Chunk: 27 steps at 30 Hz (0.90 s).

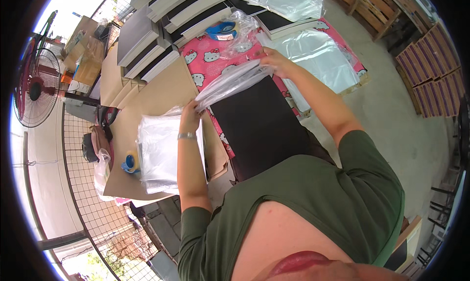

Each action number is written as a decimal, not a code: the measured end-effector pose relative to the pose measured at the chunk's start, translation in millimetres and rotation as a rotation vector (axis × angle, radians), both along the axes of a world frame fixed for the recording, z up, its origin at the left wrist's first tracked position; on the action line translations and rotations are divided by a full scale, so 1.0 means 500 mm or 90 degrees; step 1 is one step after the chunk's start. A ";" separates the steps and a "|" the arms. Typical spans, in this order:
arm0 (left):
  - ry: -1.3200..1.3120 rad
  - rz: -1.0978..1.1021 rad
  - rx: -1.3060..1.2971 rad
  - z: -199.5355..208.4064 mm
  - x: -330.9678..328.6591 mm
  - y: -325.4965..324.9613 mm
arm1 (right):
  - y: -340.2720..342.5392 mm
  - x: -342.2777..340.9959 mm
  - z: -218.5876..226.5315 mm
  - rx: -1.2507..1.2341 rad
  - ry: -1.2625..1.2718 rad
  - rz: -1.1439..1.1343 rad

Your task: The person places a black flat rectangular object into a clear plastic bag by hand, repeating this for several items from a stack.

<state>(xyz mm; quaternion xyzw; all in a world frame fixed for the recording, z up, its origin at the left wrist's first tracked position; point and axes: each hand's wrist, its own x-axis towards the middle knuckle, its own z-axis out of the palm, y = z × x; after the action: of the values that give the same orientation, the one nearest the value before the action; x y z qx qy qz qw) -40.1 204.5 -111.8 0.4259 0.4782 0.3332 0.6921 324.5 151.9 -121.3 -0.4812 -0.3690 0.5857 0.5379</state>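
A clear plastic bag (pixel 230 83) is stretched between my two hands, gathered into folds. My left hand (pixel 191 113) pinches its left end, and my right hand (pixel 275 62) grips the right end. Just below the bag lies a flat black-covered book or board (pixel 259 122), its near end close to my body. The plastic crosses its far edge; whether that edge is inside the bag I cannot tell. Beside my left forearm is a pile of clear plastic bags (pixel 159 149). Another stack of clear plastic sheets (pixel 318 58) lies beyond my right hand.
Thick books with black and grey covers (pixel 139 44) stand in stacks at the far left. A blue tape roll (pixel 223 30) rests on the pink patterned cloth (pixel 208 51), another tape roll (pixel 130 162) on the brown cardboard (pixel 161 97). A fan (pixel 36 88) stands left, stacked cartons (pixel 431 68) right.
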 end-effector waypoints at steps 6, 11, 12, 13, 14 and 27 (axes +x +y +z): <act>0.647 0.057 0.364 -0.119 0.047 0.055 | 0.040 -0.105 -0.025 -0.065 -0.923 -0.082; 0.657 0.051 0.478 -0.057 0.092 0.018 | 0.025 -0.095 -0.043 -0.034 -0.839 -0.176; 0.674 0.012 0.449 -0.033 0.075 0.011 | 0.016 -0.116 -0.009 -0.018 -0.838 -0.191; 0.689 -0.026 0.422 -0.003 0.056 0.014 | 0.011 -0.130 0.029 -0.008 -0.847 -0.187; 0.699 -0.063 0.402 0.033 0.040 0.020 | 0.015 -0.131 0.078 0.004 -0.859 -0.190; 0.048 0.190 0.253 0.603 -0.083 -0.403 | -0.379 -0.081 0.603 0.201 -0.246 0.163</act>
<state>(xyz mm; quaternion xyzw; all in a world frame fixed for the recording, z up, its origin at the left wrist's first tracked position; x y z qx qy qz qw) -81.6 3.0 189.5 0.4906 0.4864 0.5028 0.5196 284.1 -37.5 180.3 -0.4439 -0.6091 0.4814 0.4475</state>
